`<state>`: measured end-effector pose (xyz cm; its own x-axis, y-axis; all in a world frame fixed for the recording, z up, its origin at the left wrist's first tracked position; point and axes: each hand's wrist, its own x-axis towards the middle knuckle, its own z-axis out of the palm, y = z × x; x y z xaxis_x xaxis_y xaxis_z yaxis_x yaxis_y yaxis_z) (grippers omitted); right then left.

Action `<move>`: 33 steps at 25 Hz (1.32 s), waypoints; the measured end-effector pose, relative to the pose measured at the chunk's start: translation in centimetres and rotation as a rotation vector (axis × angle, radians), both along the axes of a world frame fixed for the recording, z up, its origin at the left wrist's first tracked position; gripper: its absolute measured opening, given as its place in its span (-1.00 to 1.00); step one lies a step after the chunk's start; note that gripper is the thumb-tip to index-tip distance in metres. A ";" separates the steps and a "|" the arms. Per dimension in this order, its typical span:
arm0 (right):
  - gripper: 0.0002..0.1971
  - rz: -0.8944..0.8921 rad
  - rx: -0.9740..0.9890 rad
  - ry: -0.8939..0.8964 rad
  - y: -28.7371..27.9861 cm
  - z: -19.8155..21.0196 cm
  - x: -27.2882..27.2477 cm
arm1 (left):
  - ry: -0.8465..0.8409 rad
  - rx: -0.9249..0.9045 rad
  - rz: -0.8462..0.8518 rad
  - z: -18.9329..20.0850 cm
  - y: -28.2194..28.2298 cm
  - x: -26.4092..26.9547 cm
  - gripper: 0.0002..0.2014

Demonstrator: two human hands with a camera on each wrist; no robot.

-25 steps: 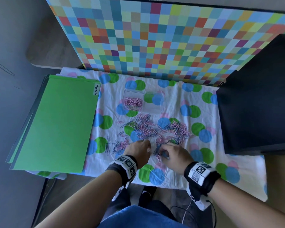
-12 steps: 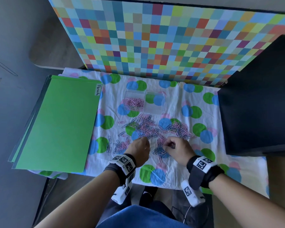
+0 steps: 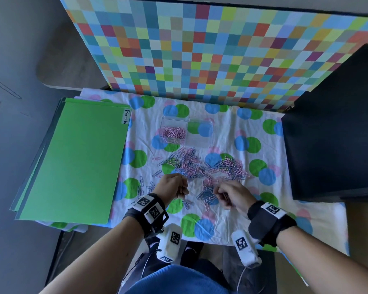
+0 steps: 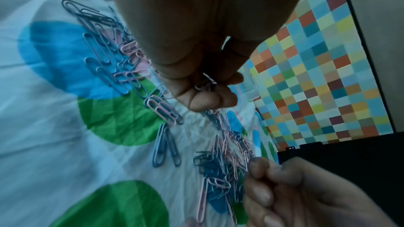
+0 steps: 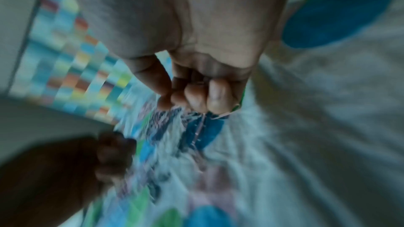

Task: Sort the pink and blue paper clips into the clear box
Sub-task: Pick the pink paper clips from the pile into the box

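Spotted cloth point(image 3: 225, 128) covers the table, with the clear box point(image 3: 186, 132) beyond a loose heap of pink and blue paper clips point(image 3: 202, 166). Left hand point(image 3: 173, 187) curls around a few clips — right hand point(image 3: 232, 195) is curled too, seemingly pinching one, though its wrist view is blurred.

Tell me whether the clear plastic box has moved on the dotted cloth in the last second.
No. The clear plastic box keeps its place against the green folder and the cloth's dots; only the camera view shifted slightly.
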<state>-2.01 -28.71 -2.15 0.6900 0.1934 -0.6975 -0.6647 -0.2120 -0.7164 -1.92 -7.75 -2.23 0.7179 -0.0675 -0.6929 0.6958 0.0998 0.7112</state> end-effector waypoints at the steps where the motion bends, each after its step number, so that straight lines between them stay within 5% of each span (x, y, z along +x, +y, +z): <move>1: -0.76 0.169 -0.178 -0.144 0.1 0.0 -0.2 | 0.008 -0.033 0.008 0.0 0.0 0.0 -0.71; 4: -0.93 0.579 -0.559 -0.483 0.3 -0.2 -0.9 | -0.172 0.260 -0.325 0.2 -0.5 -0.5 -0.85; 8: -0.94 0.707 -0.663 -0.629 0.1 -0.6 -1.3 | -0.661 0.803 -1.022 -0.6 -2.9 -3.2 -0.76; 11: -0.92 0.724 -0.694 -0.640 0.1 -0.6 -1.1 | -0.786 0.912 -1.160 -1.6 -3.6 -4.0 -0.65; 16: -0.98 0.597 -0.631 -0.670 -0.4 -1.1 -1.2 | -0.868 0.973 -1.203 -1.2 -3.7 -3.4 -0.82; 24: -0.80 0.139 -0.319 -0.347 -0.3 -1.4 0.1 | -0.777 0.972 -1.069 -1.4 -3.3 -4.7 -0.79; 29: -0.75 -0.254 0.149 0.039 1.0 -0.5 0.8 | -0.542 0.718 -0.506 -0.1 -1.3 -3.8 -0.86; 31: -0.73 -0.247 0.186 0.112 2.1 0.0 1.0 | -0.380 0.620 -0.297 0.3 0.8 -3.1 -0.76; 33: -0.70 -0.108 0.118 0.078 3.3 0.3 1.3 | -0.176 0.281 0.023 0.4 2.8 -2.4 -0.75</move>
